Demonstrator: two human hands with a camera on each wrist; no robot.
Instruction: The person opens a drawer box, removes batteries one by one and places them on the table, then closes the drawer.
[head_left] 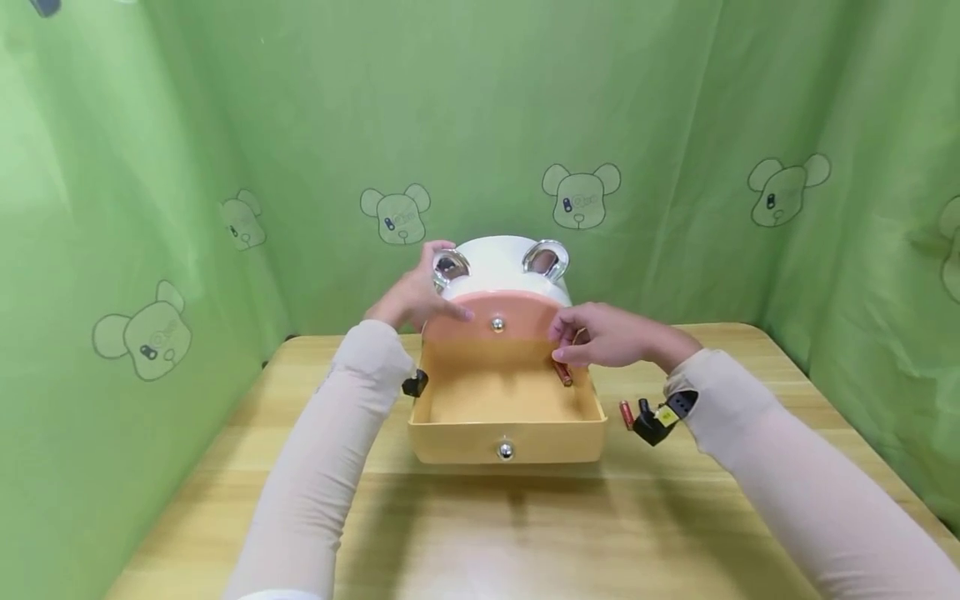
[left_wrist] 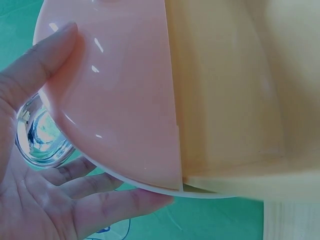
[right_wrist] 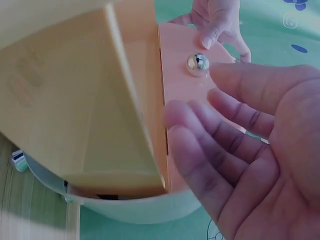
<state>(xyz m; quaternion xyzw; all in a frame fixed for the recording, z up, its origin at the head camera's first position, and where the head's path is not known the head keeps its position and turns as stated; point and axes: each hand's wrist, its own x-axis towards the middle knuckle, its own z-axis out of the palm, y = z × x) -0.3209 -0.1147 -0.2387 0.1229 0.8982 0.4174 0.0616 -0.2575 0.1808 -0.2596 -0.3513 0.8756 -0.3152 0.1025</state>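
Observation:
A small white storage box [head_left: 495,260] with shiny silver ears has a pink upper drawer [head_left: 480,310] and a yellow lower drawer [head_left: 506,442], which is pulled out. My left hand [head_left: 412,296] grips the box's left edge beside an ear, thumb on the pink front [left_wrist: 110,105] and fingers along the side. Over the yellow drawer's right side is my right hand [head_left: 607,333], fingers loosely bent with nothing between them in the right wrist view. Just below its fingertips a red battery [head_left: 564,374] is inside the drawer, against the right wall.
Another red battery [head_left: 626,414] lies on the wooden table [head_left: 480,542], right of the drawer and close to the black right wrist camera [head_left: 654,423]. A green curtain [head_left: 480,108] with bear-head prints surrounds the table at the back and sides.

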